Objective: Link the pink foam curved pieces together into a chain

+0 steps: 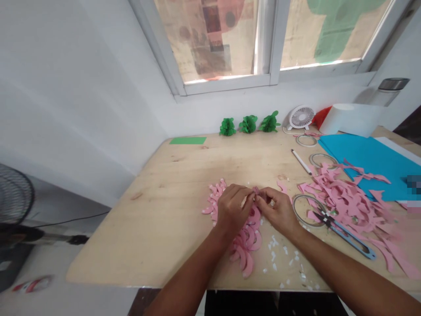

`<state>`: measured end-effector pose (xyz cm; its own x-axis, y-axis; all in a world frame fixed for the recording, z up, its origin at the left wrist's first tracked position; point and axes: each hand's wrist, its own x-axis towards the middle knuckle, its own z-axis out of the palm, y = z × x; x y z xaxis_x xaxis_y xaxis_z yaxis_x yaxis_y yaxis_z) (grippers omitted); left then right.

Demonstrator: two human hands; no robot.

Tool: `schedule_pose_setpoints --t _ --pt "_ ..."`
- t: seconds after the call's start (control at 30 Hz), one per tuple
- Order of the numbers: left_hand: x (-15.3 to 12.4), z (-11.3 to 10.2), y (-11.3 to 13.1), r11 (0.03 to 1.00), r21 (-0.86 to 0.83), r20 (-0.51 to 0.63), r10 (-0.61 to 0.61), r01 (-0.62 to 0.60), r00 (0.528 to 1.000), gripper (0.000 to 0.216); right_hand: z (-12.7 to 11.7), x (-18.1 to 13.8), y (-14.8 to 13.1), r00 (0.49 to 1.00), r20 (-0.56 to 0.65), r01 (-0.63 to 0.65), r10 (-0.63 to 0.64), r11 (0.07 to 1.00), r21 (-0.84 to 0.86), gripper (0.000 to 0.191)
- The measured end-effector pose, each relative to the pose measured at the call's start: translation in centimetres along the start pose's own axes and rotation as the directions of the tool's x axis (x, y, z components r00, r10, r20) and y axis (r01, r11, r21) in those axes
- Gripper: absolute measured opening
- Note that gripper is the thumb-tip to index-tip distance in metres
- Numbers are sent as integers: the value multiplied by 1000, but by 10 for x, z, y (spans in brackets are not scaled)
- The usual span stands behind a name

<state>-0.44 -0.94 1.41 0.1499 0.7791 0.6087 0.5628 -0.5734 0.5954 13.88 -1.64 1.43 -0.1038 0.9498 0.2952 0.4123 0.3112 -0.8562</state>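
Note:
My left hand [232, 207] and my right hand [278, 210] meet over the middle of a wooden table [164, 206]. Between their fingertips they pinch a small pink paper piece [255, 191]. Under and around the hands lies a cluster of curled pink paper petals [246, 243]. Small white paper bits [274, 254] are scattered just in front of my right hand.
A heap of pink paper scraps [348, 204], blue-handled scissors [348, 235], wire rings [307, 210], a white pen [301, 161] and blue paper sheets [371, 160] lie at the right. Three green paper balls [248, 124], a small white fan [301, 116] and a green card [187, 140] sit by the wall.

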Motion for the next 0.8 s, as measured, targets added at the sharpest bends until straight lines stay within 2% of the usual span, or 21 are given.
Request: schedule_pose_setpoints --t 0.3,0.47,0.57,0.8 --pt "0 1 3 998 -19 -13 -53 52 999 14 2 -1 3 999 -18 38 -39 998 -51 13" --pt "1 1 4 993 -71 -21 -92 91 995 13 3 -1 3 1000 -1 -25 25 1000 17 18" --pt "2 1 4 993 -80 -25 -84 82 996 11 3 0 4 998 13 -62 62 997 52 22" --pt "1 3 1 998 -63 -48 -32 29 998 8 3 0 5 998 14 -57 57 997 42 23"
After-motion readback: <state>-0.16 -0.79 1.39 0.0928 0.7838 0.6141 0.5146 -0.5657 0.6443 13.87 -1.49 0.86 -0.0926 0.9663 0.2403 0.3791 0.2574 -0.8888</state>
